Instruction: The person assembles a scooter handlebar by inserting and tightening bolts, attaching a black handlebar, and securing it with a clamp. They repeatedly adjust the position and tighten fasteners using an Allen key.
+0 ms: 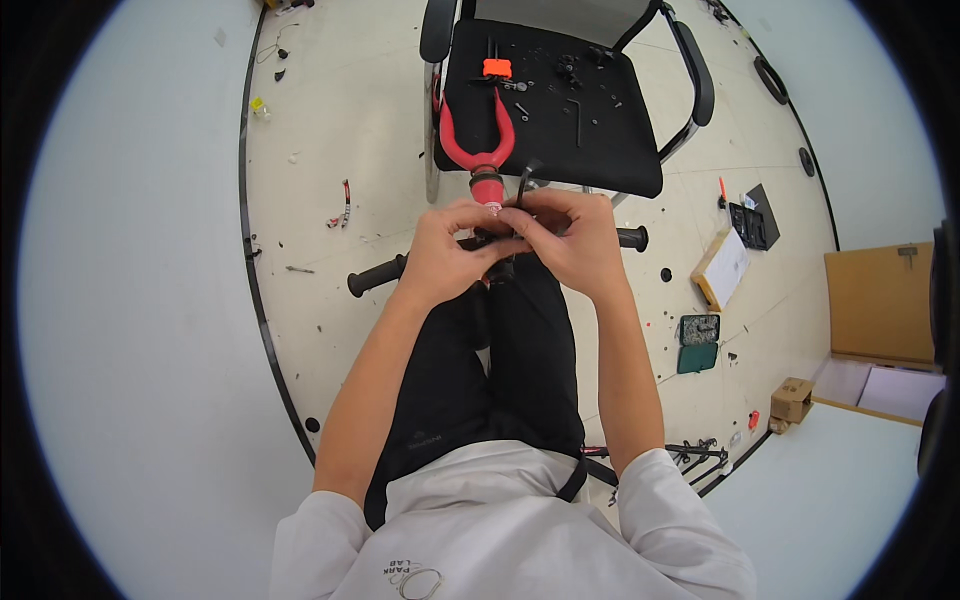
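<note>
A red fork [483, 160] points away from me, its two prongs reaching the chair's seat front. At its near end, a handlebar with black grips [377, 278] lies crosswise over my thighs. My left hand [450, 248] and my right hand [575, 240] meet over the middle of this bar, fingers bent and pinched together. A thin dark curved piece [522, 187] sticks up by my right fingertips; I cannot tell whether it is a tool or a lever. Whatever the fingertips grip is hidden among them.
On the black chair seat [600, 150] lie a hex key [578, 122], an orange piece [497, 68] and several small dark parts. To the right on the floor are a dark tool case [748, 226], a white-topped board [722, 268] and a green box [697, 358]. A wall stands at left.
</note>
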A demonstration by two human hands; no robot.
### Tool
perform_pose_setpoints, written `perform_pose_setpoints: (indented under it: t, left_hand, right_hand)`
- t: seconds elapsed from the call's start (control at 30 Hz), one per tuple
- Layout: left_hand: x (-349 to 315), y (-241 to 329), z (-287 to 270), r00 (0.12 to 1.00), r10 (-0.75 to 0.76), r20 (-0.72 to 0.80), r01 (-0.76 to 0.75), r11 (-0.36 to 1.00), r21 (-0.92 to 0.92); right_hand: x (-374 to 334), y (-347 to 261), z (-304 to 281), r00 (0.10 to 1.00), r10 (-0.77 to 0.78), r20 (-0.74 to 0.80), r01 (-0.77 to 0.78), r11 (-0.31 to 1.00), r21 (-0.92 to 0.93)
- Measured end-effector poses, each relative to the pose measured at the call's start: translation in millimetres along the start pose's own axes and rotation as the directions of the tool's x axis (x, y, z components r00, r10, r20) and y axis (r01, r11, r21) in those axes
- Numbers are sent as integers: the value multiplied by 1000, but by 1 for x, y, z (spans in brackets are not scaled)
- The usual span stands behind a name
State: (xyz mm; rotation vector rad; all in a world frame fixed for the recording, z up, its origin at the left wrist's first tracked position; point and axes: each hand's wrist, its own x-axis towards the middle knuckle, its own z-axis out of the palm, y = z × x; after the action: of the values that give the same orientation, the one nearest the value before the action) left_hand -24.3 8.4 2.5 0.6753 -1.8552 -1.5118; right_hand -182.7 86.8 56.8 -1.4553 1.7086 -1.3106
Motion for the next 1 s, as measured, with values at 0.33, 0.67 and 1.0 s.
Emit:
perform_pose_setpoints:
  t: [0.33, 0.67, 1.0]
  left_hand:
    - [-10, 1, 3, 989, 120, -86, -103, 978, 180]
    - [70, 22, 21, 988, -63, -139, 86, 982, 168]
    - [103, 18, -4, 977, -103, -187, 152, 952, 266]
  right_hand:
    - [-7, -4, -30, 957, 241, -161, -165, 911, 379]
    - [-84, 44, -47, 803, 503, -319, -281, 792, 541]
    - [-89, 46, -46, 839, 483, -250, -274, 772, 574]
